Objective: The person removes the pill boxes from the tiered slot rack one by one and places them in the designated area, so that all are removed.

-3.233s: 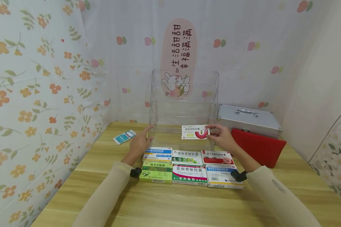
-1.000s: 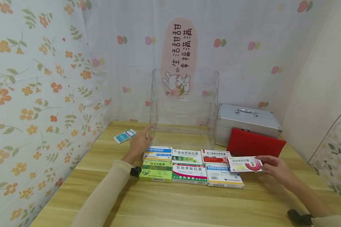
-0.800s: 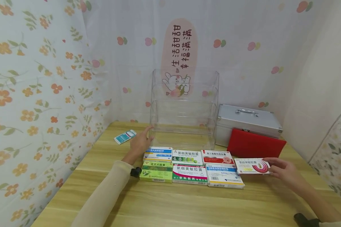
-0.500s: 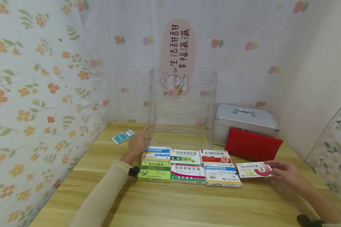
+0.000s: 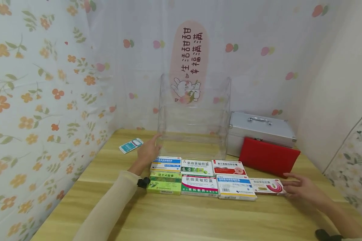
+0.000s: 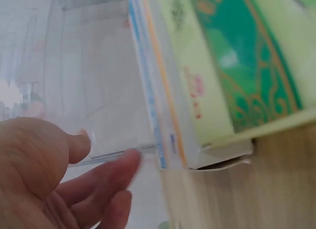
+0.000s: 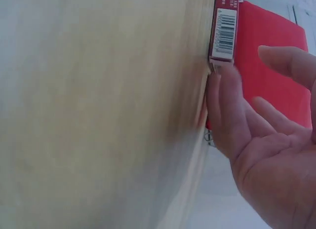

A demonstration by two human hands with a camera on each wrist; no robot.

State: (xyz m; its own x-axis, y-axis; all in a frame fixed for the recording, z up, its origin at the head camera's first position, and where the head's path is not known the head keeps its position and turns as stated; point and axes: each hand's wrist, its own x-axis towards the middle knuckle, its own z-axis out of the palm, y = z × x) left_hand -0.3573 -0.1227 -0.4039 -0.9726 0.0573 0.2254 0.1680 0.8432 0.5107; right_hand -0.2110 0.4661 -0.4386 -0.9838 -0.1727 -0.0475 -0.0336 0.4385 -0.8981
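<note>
My left hand [image 5: 149, 150] rests with straight fingers against the lower left corner of a clear acrylic tiered rack [image 5: 194, 113]. The left wrist view shows that hand [image 6: 74, 179] beside a green box [image 6: 237, 66]. Several medicine boxes lie in two rows in front of the rack, the green box [image 5: 165, 182] at the front left. A white box with red rings [image 5: 266, 186] lies flat on the table at the right end of the front row. My right hand [image 5: 295, 186] touches its right end with straight fingers [image 7: 224, 110], thumb apart. The box end [image 7: 224, 31] shows a barcode.
A silver case [image 5: 260, 129] stands right of the rack with a red case [image 5: 268, 157] leaning in front of it. A teal and white packet [image 5: 131, 145] lies at the left. Flowered walls close in the wooden table [image 5: 181, 217] on three sides.
My right hand carried the white and red box from the rack's lower shelf out to the right, lowered it onto the table and loosened its grip. The left hand stayed put.
</note>
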